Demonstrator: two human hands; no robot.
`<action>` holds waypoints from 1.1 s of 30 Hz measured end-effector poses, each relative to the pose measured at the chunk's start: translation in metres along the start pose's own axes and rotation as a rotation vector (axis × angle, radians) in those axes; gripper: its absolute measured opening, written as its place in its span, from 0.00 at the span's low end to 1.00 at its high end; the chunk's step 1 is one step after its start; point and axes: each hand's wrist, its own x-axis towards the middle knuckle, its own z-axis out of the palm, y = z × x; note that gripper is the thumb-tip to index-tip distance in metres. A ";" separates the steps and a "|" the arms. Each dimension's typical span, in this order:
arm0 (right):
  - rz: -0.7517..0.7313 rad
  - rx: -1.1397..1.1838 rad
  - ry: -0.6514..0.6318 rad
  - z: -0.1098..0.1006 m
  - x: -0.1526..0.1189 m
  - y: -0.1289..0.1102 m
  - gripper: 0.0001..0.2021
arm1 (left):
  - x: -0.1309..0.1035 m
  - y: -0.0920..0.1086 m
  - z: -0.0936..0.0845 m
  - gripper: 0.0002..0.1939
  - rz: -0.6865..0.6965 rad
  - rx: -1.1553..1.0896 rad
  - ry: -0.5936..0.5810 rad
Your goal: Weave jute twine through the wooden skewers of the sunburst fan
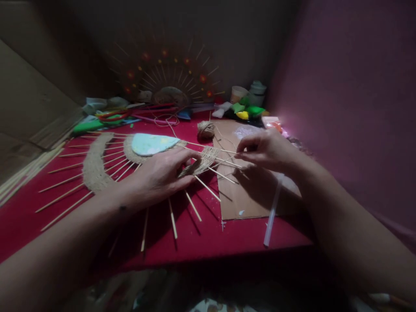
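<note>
Sunburst frame (133, 157) of sticks and twine spreads across the red cloth (208, 242) before you, its right end between your hands and reaching over the cardboard (240, 201). Your left hand (160, 171) closes thumb and fingers on the woven band (97, 162) near that end; your right hand (263, 149), narrowed to a pinch, holds the twine strand (227, 160) leading off it. By the look of it, your weaving is well along: the inner ring is wrapped under a pale half-disc (152, 145), and the band shows at both ends (your left arm hides the stretch between). What seems left is the loose strand, not yet fastened; the stick tips beyond the band are bare. By count, you have one frame in hand, one half-disc, one ball of twine (205, 131), one sheet of cardboard and one translucent rod (273, 212). Behind them stands one decorated sunburst (164, 53) with seven red-orange flowers that you can make out. Your frame's sticks, partly covered, defy an exact tally.
</note>
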 end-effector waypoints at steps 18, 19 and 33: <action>0.188 0.262 0.124 0.010 0.008 0.007 0.07 | -0.001 0.003 -0.002 0.17 -0.004 0.003 0.010; 0.213 0.298 0.134 0.010 0.008 0.006 0.07 | -0.001 0.002 -0.002 0.17 0.003 0.006 0.018; 0.207 0.414 -0.178 -0.015 0.005 0.028 0.09 | -0.002 -0.002 -0.001 0.17 0.028 -0.015 0.066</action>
